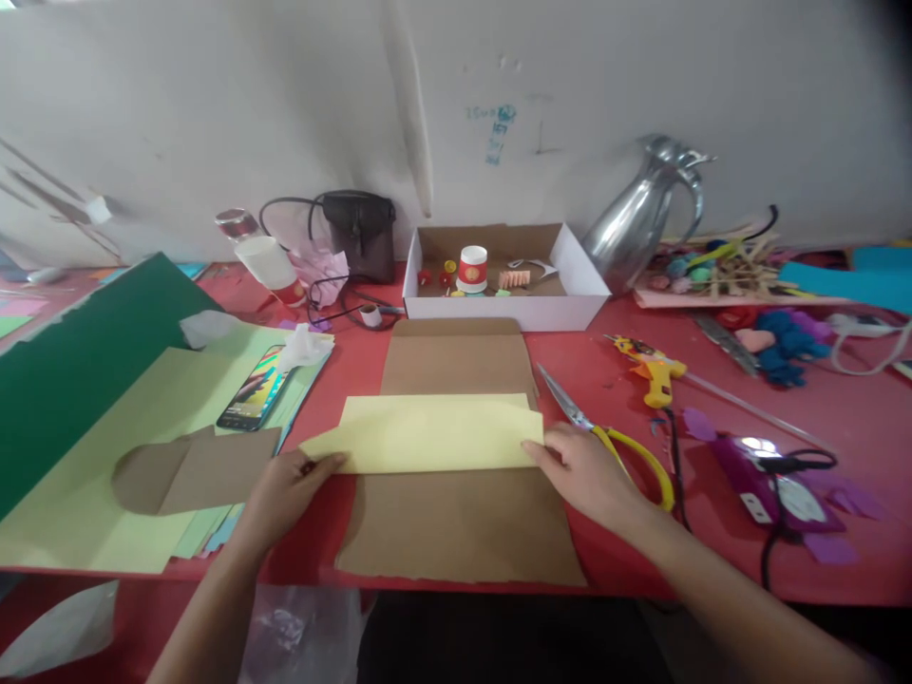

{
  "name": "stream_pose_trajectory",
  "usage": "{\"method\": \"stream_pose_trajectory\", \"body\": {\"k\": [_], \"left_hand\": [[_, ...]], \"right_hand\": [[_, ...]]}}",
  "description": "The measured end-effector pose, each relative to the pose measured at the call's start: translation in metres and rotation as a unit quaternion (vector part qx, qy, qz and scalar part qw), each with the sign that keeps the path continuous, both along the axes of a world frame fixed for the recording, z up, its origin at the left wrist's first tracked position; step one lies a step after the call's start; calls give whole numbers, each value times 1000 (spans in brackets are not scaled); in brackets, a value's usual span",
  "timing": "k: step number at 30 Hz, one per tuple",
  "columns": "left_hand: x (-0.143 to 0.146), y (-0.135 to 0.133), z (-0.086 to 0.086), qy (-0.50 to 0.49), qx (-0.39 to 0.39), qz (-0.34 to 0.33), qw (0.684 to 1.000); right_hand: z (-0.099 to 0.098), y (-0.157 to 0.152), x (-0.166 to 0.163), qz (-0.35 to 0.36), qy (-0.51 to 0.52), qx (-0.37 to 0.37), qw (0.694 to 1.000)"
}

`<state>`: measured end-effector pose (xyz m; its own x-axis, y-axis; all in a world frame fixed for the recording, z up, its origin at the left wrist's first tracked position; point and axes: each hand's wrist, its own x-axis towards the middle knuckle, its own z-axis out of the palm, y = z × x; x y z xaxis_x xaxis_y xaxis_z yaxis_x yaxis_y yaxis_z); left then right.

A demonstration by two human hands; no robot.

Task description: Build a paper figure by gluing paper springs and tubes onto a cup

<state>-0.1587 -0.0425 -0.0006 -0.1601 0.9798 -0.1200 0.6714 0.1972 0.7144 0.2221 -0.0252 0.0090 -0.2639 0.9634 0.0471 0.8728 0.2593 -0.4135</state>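
Observation:
A folded sheet of pale yellow paper [434, 434] lies across a brown cardboard sheet [456, 522] on the red table. My left hand [303, 480] pinches the paper's lower left corner between thumb and fingers. At its right end, my right hand [574, 465] grips the paper's edge, thumb on top. The cardboard shows above and below the paper strip. Just beside my right hand lie scissors [605, 432] with yellow handles, blades pointing away from me. A smaller cut cardboard piece [206, 470] with one rounded end rests left of my left hand.
Left are a phone [253, 388] on stacked coloured paper and a green board [85, 351]. Behind stand a white box [505, 312] holding a paper cup, a dark bag [362, 237] and a metal jug [641, 214]. Right lie a yellow glue gun [654, 370] and purple power strip [773, 484] with cables.

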Motion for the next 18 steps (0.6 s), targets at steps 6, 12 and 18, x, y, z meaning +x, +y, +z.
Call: {"method": "stream_pose_trajectory", "body": {"k": [6,12,18], "left_hand": [[8,20,-6,-7,6,39,999],[9,24,-9,183,-5,-16,983],[17,24,-3,280,-25,-23,959]], "right_hand": [[-3,16,-13,-34,-29,-23,999],[-16,15,-16,-60,-17,-18,998],[-18,13,-20,-59,-42,-14,997]]}}
